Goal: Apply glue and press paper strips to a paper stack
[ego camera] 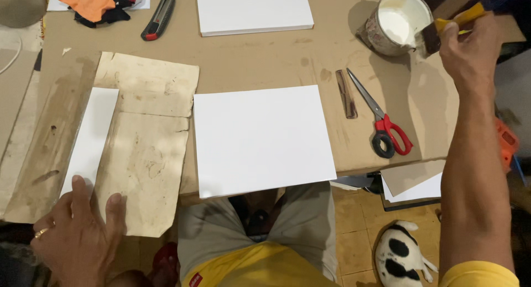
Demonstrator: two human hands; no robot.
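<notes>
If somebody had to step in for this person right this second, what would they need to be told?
Right hand: holds a yellow-handled brush at the rim of the tin of white paint, top right.
Left hand: presses flat on the narrow white strip, which lies on stained brown paper at the left.
Square white board: in the middle, overhanging the near table edge.
Second white board: at the far edge.
Red-handled scissors and a brown comb: right of the middle board.
Done: brush is at the paint. I cannot tell whether any white piece is already coated.
Left: apparently the brushing itself.
</notes>
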